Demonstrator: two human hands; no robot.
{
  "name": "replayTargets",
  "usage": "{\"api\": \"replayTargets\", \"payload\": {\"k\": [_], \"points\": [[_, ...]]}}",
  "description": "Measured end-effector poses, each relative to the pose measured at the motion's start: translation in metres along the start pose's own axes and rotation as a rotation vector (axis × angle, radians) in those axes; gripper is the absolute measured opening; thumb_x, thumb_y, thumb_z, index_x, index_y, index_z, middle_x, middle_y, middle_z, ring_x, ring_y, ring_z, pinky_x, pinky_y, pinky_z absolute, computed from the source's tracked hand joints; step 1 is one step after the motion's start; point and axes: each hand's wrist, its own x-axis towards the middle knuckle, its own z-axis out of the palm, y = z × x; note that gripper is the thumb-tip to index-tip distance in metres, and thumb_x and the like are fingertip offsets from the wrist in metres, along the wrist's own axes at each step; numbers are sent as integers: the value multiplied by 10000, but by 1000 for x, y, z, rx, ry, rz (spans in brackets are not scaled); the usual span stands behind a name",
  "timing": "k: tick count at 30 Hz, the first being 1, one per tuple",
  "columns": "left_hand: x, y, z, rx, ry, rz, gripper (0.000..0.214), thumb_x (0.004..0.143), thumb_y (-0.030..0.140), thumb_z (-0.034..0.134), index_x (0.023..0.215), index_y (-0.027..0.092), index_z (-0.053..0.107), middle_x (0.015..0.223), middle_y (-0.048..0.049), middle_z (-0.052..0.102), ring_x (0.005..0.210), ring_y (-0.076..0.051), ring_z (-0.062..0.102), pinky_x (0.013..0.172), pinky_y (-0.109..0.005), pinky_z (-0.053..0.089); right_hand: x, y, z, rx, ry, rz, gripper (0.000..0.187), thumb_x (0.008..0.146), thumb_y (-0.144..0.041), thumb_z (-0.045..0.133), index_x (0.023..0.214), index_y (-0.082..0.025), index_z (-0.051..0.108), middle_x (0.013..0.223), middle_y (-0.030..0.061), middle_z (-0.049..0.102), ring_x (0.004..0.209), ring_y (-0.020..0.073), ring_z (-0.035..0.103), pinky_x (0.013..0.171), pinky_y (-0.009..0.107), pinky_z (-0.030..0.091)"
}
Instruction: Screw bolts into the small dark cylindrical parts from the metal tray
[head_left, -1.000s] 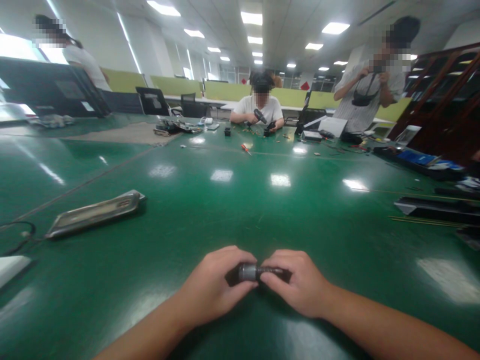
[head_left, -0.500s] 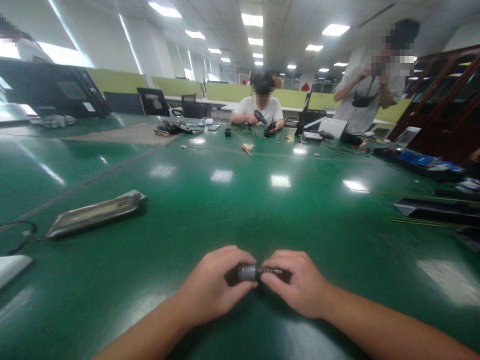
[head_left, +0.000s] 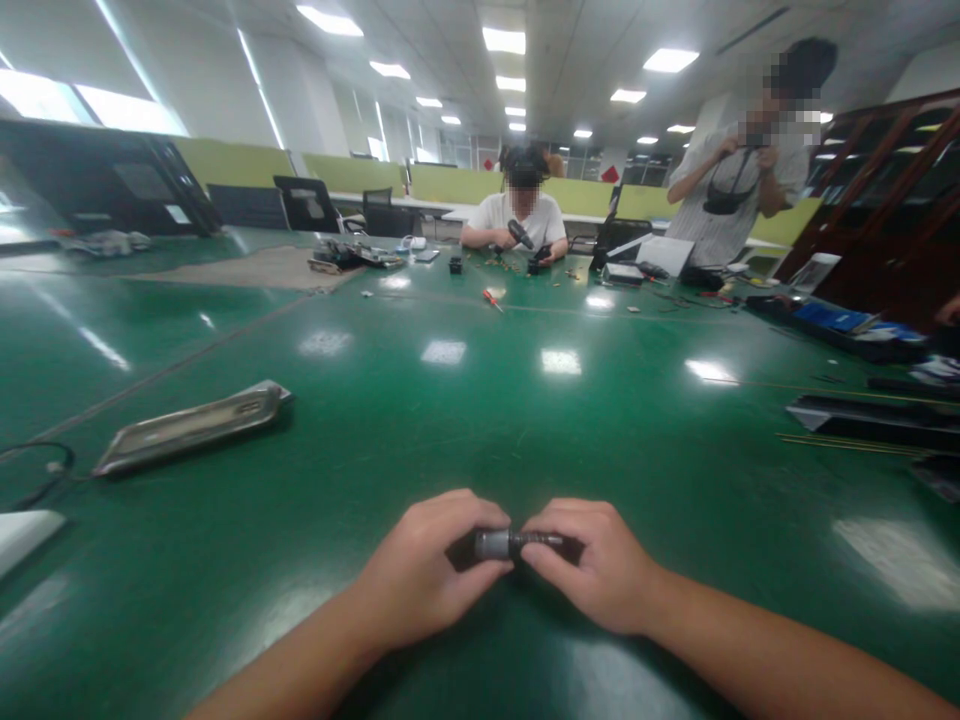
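Observation:
A small dark cylindrical part with a grey metal end [head_left: 504, 544] lies between my two hands, low over the green table [head_left: 465, 420]. My left hand [head_left: 424, 575] is closed round its grey left end. Fingers of my right hand [head_left: 600, 565] pinch its dark right end. Most of the part is hidden by my fingers.
A flat metal tray [head_left: 191, 425] lies to the left, with a black cable [head_left: 37, 470] and a white object [head_left: 22, 535] nearer the left edge. Dark flat panels [head_left: 874, 415] lie at the right. A seated person [head_left: 517, 215] and a standing person [head_left: 739, 170] are at the far end.
My hands and the part have barely moved. A person at the far left has gone out of view.

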Motion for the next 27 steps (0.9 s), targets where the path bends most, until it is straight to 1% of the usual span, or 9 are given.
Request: {"api": "replayTargets", "payload": {"k": [7, 27], "points": [[0, -2, 0, 6, 36, 44, 183, 842, 207, 724, 1016, 227, 673, 936, -1, 720, 849, -137, 663, 772, -261, 508, 0, 3, 0, -4, 6, -6, 152, 936, -253, 639, 892, -176, 762, 793, 37, 724, 705, 156, 643, 668, 262, 444], [1, -4, -1, 5, 40, 61, 198, 841, 187, 720, 1027, 227, 667, 953, -5, 726, 860, -141, 673, 782, -263, 526, -1, 3, 0, -28, 35, 3, 159, 921, -263, 647, 871, -166, 763, 754, 38, 706, 673, 152, 625, 649, 268, 435]]}}
